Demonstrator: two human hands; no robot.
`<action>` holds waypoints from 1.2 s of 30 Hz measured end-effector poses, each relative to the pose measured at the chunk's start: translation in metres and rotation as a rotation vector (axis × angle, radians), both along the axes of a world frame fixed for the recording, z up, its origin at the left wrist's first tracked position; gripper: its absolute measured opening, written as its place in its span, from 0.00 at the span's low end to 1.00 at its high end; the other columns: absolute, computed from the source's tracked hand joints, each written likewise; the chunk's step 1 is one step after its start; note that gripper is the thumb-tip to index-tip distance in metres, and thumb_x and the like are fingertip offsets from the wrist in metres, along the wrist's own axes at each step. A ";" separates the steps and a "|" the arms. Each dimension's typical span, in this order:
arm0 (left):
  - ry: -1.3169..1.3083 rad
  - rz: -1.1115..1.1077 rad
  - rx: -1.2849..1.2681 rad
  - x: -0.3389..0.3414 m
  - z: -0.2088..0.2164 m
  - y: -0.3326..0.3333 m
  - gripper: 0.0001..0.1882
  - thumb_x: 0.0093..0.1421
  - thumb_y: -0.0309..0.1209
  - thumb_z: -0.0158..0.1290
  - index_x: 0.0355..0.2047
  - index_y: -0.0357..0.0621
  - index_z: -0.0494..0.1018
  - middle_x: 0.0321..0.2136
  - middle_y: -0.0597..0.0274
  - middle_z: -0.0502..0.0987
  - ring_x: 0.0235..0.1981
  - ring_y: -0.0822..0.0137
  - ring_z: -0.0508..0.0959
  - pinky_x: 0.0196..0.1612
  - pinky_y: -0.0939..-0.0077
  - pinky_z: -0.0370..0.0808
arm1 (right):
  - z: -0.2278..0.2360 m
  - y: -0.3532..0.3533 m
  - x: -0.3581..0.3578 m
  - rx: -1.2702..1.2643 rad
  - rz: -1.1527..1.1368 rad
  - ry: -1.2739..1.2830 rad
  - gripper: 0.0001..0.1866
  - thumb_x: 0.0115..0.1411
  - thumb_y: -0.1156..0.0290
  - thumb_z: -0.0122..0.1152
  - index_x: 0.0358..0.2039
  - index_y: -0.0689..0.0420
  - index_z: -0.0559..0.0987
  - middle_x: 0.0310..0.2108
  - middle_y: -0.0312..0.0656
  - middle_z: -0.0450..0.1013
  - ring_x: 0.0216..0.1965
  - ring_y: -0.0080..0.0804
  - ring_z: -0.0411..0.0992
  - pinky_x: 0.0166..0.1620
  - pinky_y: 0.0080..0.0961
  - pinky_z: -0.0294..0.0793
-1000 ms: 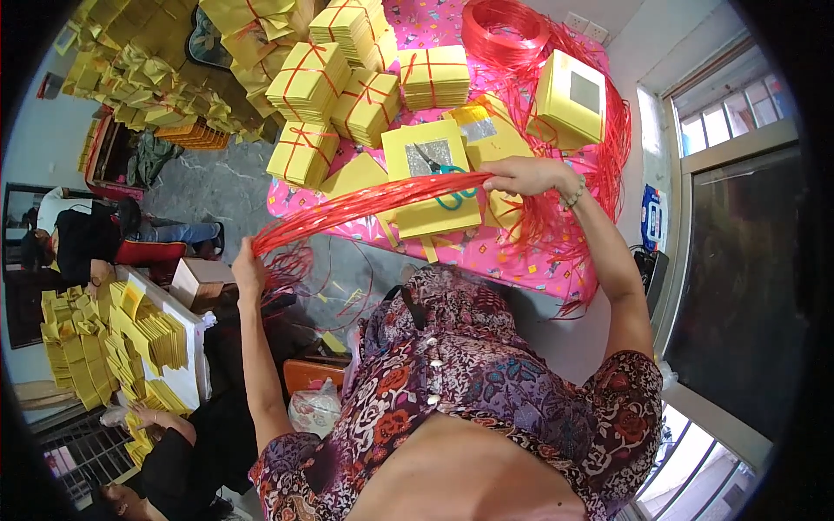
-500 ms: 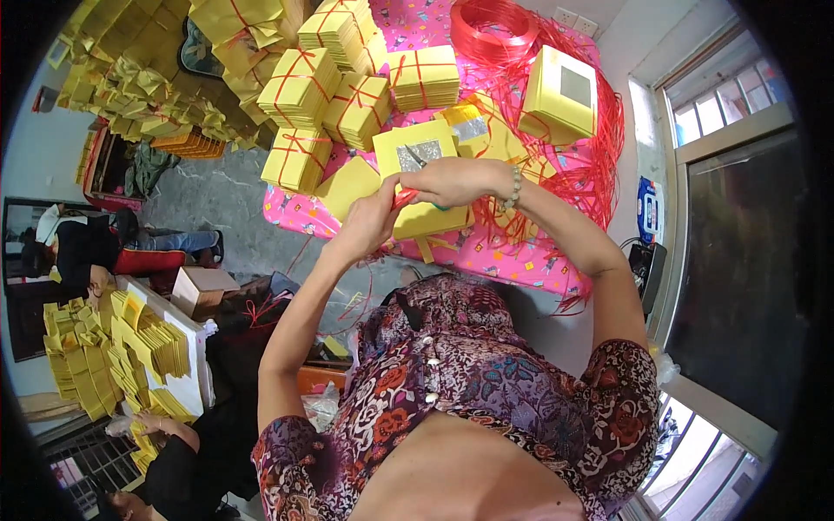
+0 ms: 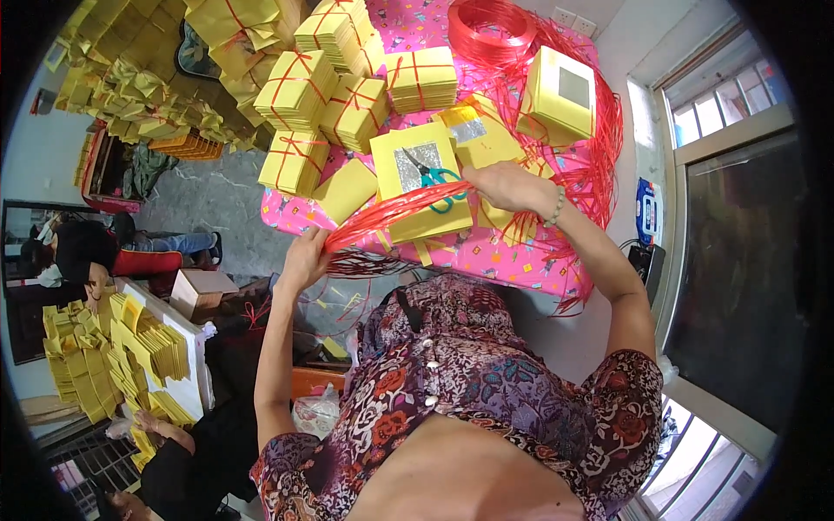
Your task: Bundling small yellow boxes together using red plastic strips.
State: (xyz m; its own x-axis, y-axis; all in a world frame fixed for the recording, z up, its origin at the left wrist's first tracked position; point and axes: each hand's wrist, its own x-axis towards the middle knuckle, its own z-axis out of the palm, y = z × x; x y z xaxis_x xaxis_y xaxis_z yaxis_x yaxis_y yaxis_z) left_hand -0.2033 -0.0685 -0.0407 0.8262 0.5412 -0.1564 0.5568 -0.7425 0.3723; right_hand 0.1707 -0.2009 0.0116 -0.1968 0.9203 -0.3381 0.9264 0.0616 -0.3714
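A bundle of red plastic string [image 3: 391, 211] is stretched between my hands above the near part of the table. My left hand [image 3: 304, 260] is closed round its left end, by the table's front edge. At the other end, my right hand [image 3: 512, 185] is also closed on the string. Scissors [image 3: 434, 178] with teal handles lie under the string, on a stack of yellow paper [image 3: 388, 156] bearing a silver square. The string covers part of that stack. Left of it is a loose yellow sheet [image 3: 346, 191].
Yellow paper bundles [image 3: 295, 91] tied with red string stand at the back left of the pink-covered table [image 3: 512, 269]. A red string coil [image 3: 493, 33] and an untied yellow stack [image 3: 556, 95] are at the back right. At left, two people handle yellow paper at a white table [image 3: 195, 347].
My hands have moved apart, left hand down and left, right hand to the right, drawing the red string out between them. The scissors have left my right hand and lie on the paper stack.
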 end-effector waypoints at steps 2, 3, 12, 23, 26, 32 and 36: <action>-0.110 -0.030 0.059 0.020 0.017 -0.004 0.33 0.47 0.36 0.58 0.53 0.41 0.61 0.44 0.43 0.68 0.47 0.47 0.68 0.48 0.58 0.65 | 0.002 0.008 -0.013 0.031 0.098 -0.082 0.08 0.56 0.72 0.46 0.34 0.63 0.67 0.25 0.55 0.72 0.29 0.51 0.73 0.30 0.44 0.70; -0.219 -0.059 0.117 0.035 0.026 -0.008 0.42 0.44 0.43 0.63 0.56 0.40 0.58 0.48 0.44 0.66 0.51 0.47 0.65 0.53 0.58 0.62 | 0.006 0.012 -0.022 0.030 0.098 -0.082 0.08 0.56 0.72 0.46 0.34 0.63 0.67 0.25 0.55 0.72 0.29 0.51 0.73 0.30 0.44 0.70; -0.374 0.009 -0.479 0.129 0.021 -0.045 0.29 0.54 0.35 0.54 0.53 0.36 0.58 0.32 0.39 0.73 0.35 0.44 0.74 0.36 0.60 0.70 | 0.017 0.031 -0.067 0.282 0.230 0.038 0.10 0.53 0.70 0.53 0.32 0.62 0.68 0.23 0.49 0.72 0.28 0.47 0.73 0.29 0.39 0.71; -0.671 0.463 -0.786 0.091 0.019 -0.032 0.11 0.64 0.32 0.39 0.34 0.41 0.70 0.16 0.76 0.57 0.18 0.83 0.56 0.20 0.84 0.55 | -0.009 0.045 -0.005 0.294 -0.191 0.616 0.15 0.62 0.62 0.47 0.38 0.62 0.72 0.25 0.40 0.72 0.30 0.28 0.72 0.33 0.25 0.69; -0.811 0.559 -0.727 0.112 0.009 -0.044 0.11 0.65 0.32 0.39 0.35 0.40 0.70 0.16 0.77 0.57 0.18 0.82 0.57 0.21 0.84 0.55 | -0.031 0.056 -0.052 0.280 -0.446 1.051 0.13 0.65 0.66 0.43 0.41 0.61 0.72 0.32 0.36 0.73 0.34 0.21 0.71 0.37 0.21 0.71; -0.945 0.482 -0.701 0.138 -0.004 -0.062 0.09 0.66 0.32 0.38 0.30 0.43 0.63 0.19 0.73 0.62 0.19 0.81 0.60 0.20 0.84 0.57 | -0.008 0.068 -0.118 0.248 -0.806 1.725 0.12 0.65 0.71 0.41 0.42 0.61 0.72 0.36 0.32 0.72 0.35 0.16 0.69 0.38 0.16 0.70; -0.890 0.415 -0.844 0.131 -0.031 -0.057 0.12 0.62 0.25 0.39 0.44 0.40 0.66 0.26 0.64 0.65 0.29 0.71 0.67 0.33 0.78 0.65 | -0.019 0.074 -0.126 0.288 -0.731 1.739 0.13 0.66 0.68 0.42 0.45 0.60 0.71 0.37 0.31 0.71 0.35 0.14 0.68 0.38 0.15 0.70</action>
